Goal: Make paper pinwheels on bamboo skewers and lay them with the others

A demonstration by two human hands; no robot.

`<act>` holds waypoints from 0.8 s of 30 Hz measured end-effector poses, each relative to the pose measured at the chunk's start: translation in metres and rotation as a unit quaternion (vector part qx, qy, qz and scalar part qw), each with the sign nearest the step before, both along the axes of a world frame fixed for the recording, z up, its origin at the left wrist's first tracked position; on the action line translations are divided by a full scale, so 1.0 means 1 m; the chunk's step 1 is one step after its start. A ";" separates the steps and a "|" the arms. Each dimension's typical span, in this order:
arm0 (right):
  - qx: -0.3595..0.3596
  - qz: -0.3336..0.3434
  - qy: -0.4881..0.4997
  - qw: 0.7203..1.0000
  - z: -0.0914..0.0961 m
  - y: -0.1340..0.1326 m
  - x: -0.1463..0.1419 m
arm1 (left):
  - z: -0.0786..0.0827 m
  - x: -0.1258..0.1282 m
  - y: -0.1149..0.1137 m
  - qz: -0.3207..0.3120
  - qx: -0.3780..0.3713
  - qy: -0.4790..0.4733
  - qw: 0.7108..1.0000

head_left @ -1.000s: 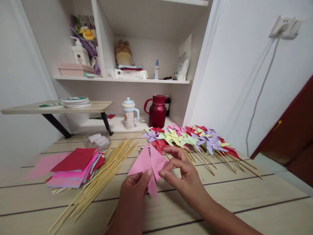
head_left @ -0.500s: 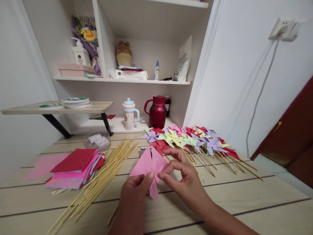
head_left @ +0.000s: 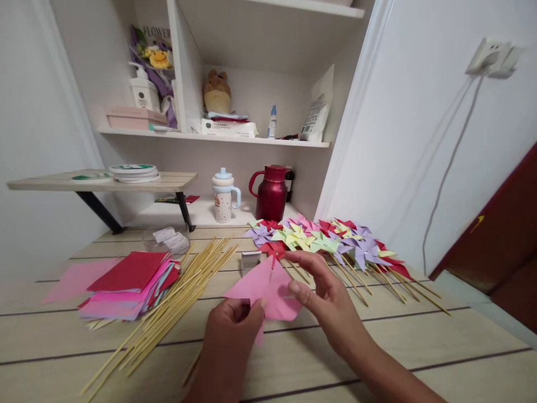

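Note:
A pink sheet of paper (head_left: 279, 299), slit from its corners towards the middle, is held above the table in front of me. My left hand (head_left: 235, 324) pinches it near the centre, thumb on top. My right hand (head_left: 321, 294) is beside its right edge, thumb and fingers spread apart; whether a fingertip touches the paper I cannot tell. Just behind the paper lie a small grey-white box (head_left: 250, 258) and a red paper pinwheel (head_left: 273, 250). More finished pinwheels (head_left: 325, 242) on sticks are piled at the back right.
Left of my hands lie many thin wooden sticks (head_left: 176, 305) and a stack of coloured paper (head_left: 128, 272). Behind them is a clear container (head_left: 165, 240) with labels. A small raised shelf (head_left: 176, 180), a cup (head_left: 224, 198) and a red jug (head_left: 271, 196) stand at the back.
My right hand has opened from a pinch near the paper's centre and moved slightly right. The left hand keeps its pinch, and the paper has turned a little.

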State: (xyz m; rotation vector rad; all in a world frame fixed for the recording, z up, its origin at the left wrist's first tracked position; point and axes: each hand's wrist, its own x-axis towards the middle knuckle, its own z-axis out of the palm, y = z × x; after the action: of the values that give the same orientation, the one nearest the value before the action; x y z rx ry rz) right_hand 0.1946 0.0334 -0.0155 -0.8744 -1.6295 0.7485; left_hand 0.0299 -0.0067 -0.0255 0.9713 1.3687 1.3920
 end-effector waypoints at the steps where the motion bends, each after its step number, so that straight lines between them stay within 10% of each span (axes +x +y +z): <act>1: -0.016 0.014 0.004 1.000 0.001 0.001 0.002 | 0.001 0.000 0.000 0.013 0.006 0.031 0.999; 10: -0.042 0.080 -0.047 0.995 0.019 -0.008 0.003 | -0.001 -0.004 -0.003 0.034 0.213 0.246 0.945; 24: -0.029 0.068 -0.089 0.993 0.021 -0.013 -0.001 | -0.013 -0.006 -0.001 0.040 0.341 0.359 0.868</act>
State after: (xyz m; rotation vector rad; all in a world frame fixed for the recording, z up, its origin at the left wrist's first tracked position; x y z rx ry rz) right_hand 0.1932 0.0208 0.0052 -0.8989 -1.8486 0.8341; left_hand 0.0243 -0.0074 -0.0382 2.0830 1.4429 1.7047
